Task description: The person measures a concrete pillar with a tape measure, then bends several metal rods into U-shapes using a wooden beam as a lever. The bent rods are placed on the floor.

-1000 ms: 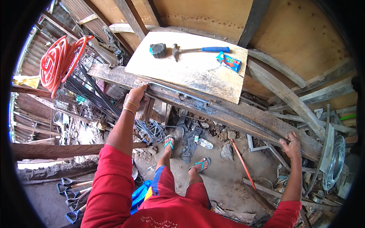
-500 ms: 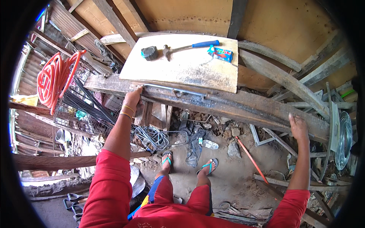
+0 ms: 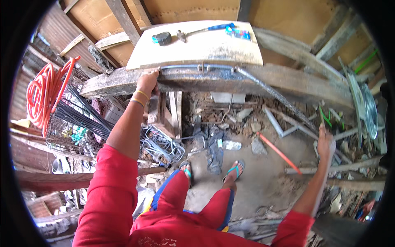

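Observation:
A thin metal rod (image 3: pixel 181 66) lies along the top of a thick wooden beam (image 3: pixel 111 81), passing small metal pegs (image 3: pixel 200 68). My left hand (image 3: pixel 148 82) is closed round the rod's left end, pressed against the beam's near edge. From the rod's right end a long dark metal pipe (image 3: pixel 276 95) slants off the beam toward me. Its near end is in my closed right hand (image 3: pixel 324 142), low at the right. Behind the beam, a pale board (image 3: pixel 193 43) carries a blue-handled hammer (image 3: pixel 205 29), a black tape measure (image 3: pixel 161 38) and a blue packet (image 3: pixel 238 33).
Coiled orange hose (image 3: pixel 39 96) hangs at the left above black rods (image 3: pixel 82 117). Bent metal rods (image 3: pixel 162 144) lie beneath the beam. Rubble, a stone (image 3: pixel 258 146) and an orange bar (image 3: pixel 277 152) are on the ground. Clear coiled tubing (image 3: pixel 368 111) hangs at the right.
My right hand has pulled the pipe toward me and down, so it now angles away from the beam. My left hand stays at the rod's left end. The view has shifted.

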The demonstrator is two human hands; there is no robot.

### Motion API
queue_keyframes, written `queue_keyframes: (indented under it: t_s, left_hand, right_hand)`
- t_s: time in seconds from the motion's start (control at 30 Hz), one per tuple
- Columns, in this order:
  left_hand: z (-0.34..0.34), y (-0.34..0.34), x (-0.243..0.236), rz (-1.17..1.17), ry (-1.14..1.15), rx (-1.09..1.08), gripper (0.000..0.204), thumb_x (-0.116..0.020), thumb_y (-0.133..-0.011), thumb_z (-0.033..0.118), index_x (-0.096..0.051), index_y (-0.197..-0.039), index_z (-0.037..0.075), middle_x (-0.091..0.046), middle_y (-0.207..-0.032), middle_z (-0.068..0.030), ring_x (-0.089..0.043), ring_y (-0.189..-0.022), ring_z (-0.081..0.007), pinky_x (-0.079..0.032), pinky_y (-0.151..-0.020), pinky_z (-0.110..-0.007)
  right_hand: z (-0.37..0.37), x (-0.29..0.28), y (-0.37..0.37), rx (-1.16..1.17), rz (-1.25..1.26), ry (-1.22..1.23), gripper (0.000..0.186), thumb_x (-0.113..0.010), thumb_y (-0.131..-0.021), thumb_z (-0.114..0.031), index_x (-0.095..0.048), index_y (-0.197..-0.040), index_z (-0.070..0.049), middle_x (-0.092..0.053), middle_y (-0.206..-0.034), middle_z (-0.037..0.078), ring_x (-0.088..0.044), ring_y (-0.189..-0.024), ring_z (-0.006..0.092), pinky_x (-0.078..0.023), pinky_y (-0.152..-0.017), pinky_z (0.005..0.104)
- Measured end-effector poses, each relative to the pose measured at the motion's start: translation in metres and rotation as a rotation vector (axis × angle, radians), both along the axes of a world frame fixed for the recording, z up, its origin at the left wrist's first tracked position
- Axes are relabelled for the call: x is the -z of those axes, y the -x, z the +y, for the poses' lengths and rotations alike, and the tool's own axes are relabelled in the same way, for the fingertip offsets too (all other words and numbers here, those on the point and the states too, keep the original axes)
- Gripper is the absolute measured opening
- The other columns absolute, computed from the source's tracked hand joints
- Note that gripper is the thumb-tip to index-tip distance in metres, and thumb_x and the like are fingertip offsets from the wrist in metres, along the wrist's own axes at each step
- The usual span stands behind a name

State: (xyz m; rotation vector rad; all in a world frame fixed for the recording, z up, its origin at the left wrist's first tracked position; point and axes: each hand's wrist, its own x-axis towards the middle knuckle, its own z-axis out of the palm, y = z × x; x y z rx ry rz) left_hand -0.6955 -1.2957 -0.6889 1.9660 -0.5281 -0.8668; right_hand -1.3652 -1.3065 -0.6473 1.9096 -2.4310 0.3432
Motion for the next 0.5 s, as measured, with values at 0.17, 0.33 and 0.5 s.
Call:
queue_keyframes:
  t_s: [0.17,0.33,0.5]
  left_hand:
    - [-0.001,-0.015,0.010,0.018,0.008,0.109,0.044,-0.062,-0.098,0.041,-0.055,-0.073,0.005,-0.050,-0.057,-0.0065,-0.050,-0.040,-0.0213,-0.049,-0.038,-0.039]
    - [-0.011,-0.024,0.005,-0.179,-0.144,0.230,0.062,-0.053,-0.100,0.050,-0.060,-0.060,0.002,-0.062,-0.055,-0.0110,-0.065,-0.046,-0.0248,-0.056,-0.050,-0.038]
    - [-0.011,-0.016,-0.003,0.069,-0.127,0.027,0.059,-0.057,-0.099,0.048,-0.059,-0.065,0.000,-0.057,-0.053,-0.0111,-0.060,-0.044,-0.0237,-0.057,-0.046,-0.041]
  right_hand:
    - [0.160,0.014,-0.073,0.199,-0.126,0.037,0.069,-0.041,-0.102,-0.063,-0.073,-0.094,-0.002,-0.070,-0.091,0.027,-0.066,-0.090,0.0480,-0.049,-0.077,0.0564]
    - [0.120,-0.023,-0.047,-0.072,-0.158,-0.132,0.050,-0.056,-0.100,-0.049,-0.062,-0.088,-0.001,-0.066,-0.084,0.026,-0.064,-0.084,0.0487,-0.047,-0.071,0.0555]
    - [0.103,-0.040,-0.029,-0.176,-0.244,-0.215,0.036,-0.067,-0.096,-0.035,-0.061,-0.090,-0.001,-0.064,-0.084,0.026,-0.062,-0.081,0.0489,-0.047,-0.069,0.0539]
